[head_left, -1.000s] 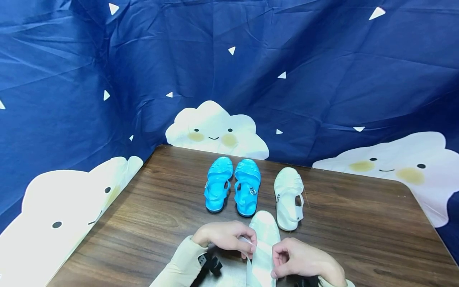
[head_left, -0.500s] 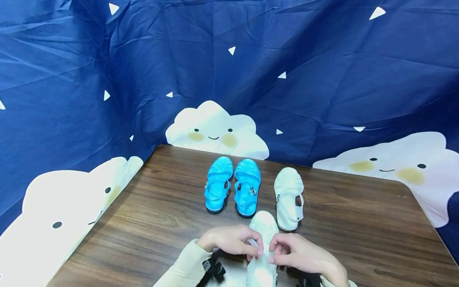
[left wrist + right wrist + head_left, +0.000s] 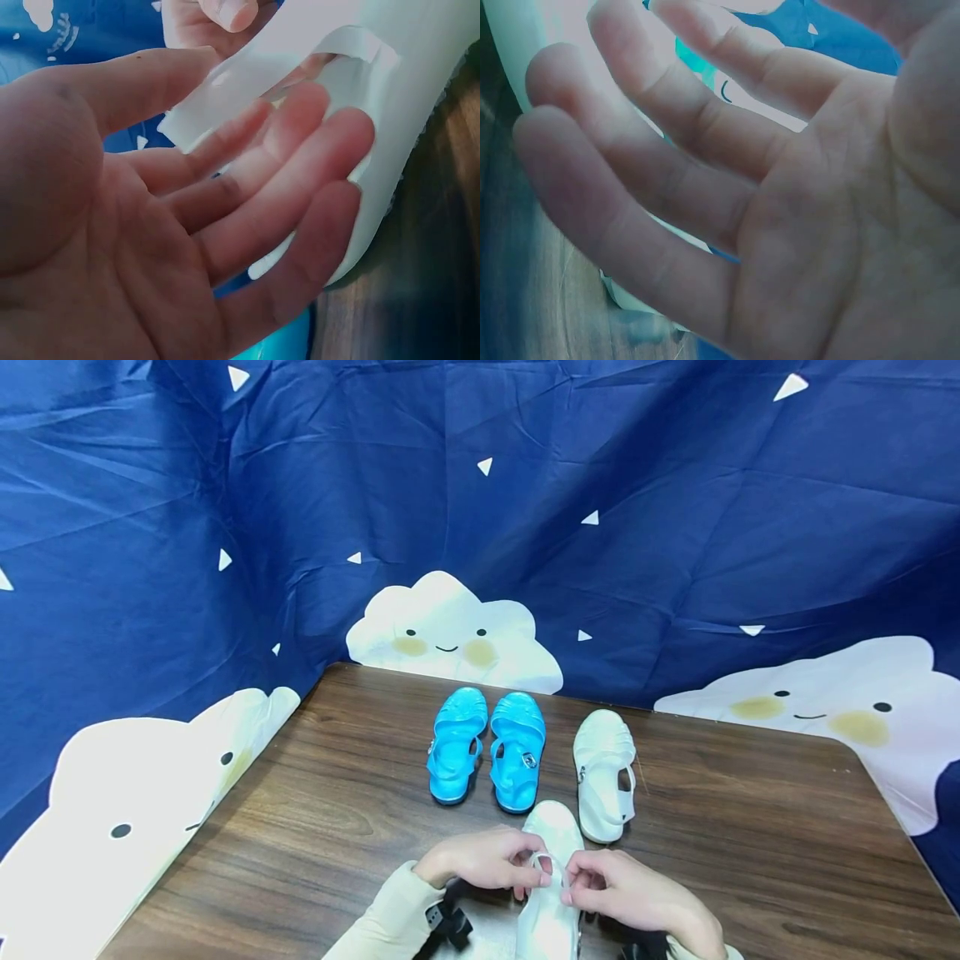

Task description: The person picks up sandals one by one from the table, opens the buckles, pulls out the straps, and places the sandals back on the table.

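A white sandal (image 3: 551, 931) lies at the near edge of the head view, toe pointing away. My left hand (image 3: 491, 860) pinches its strap (image 3: 247, 82) between thumb and index finger; in the left wrist view the other fingers spread loosely beneath. Close by on the right, my right hand (image 3: 630, 889) has thumb and index fingertips together at the looped strap, seeming to pinch it, though the contact itself is small and partly hidden. In the right wrist view its remaining fingers (image 3: 682, 120) are gently bent beside the white sandal.
A second white sandal (image 3: 603, 777) stands just beyond my right hand. Two blue sandals (image 3: 457, 747) sit side by side farther back on the brown wooden table (image 3: 360, 777). A blue cloth (image 3: 450, 485) with cloud prints hangs behind the table.
Both hands have come closer together over the white sandal, the left moving right and the right slightly up. The strap now shows as a loop between them. The other sandals have not moved.
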Demonstrator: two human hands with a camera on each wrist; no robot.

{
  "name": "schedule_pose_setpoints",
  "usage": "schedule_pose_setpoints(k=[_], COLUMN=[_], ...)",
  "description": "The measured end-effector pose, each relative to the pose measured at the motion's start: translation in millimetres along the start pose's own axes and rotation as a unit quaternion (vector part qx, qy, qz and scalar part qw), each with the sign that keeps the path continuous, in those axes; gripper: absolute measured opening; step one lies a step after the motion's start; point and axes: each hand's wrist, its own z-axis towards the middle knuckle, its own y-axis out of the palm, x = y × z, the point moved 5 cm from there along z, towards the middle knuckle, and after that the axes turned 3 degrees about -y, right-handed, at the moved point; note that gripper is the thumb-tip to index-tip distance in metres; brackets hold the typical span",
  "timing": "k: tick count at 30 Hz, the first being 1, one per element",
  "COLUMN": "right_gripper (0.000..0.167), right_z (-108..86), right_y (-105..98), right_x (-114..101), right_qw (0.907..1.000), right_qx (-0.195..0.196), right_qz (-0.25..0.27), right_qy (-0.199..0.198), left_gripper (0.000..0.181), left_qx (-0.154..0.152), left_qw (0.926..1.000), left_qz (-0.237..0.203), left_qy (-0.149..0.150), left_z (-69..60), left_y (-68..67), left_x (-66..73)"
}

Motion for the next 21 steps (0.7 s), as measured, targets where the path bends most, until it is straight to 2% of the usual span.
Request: schedule_pose_setpoints(k=[7, 13, 16, 21], right_gripper=[0.017, 0.023, 0.030, 0.037], right_z=[-0.4, -2.1, -2.6, -5.0], right_y=[-0.7, -3.7, -5.0, -8.5], right_x=[-0.2, 3.3, 6.6, 9.3], right_qw=[0.9996, 0.9973, 0.9943, 0.9901], right_qx=[-0.003, 0.005, 0.016, 0.043], right_qz=[0.009, 0.030, 0.040, 0.039], right_qy=[0.026, 0.067, 0.097, 0.127], left_gripper=[0.026, 0.037, 0.039, 0.038], left_qx=[0.002, 0.026, 0.044, 0.074], left_qw=[0.9992, 0.9935, 0.9891, 0.9810], left_qz=[-0.004, -0.018, 0.007, 0.048], left_qy=[-0.039, -0.110, -0.140, -0.173], left_z=[-3.1, -8.3, -10.7, -12.6], left_y=[-3.0, -7.2, -10.6, -15.0], left_x=[-4.8, -12.1, -14.9, -18.8])
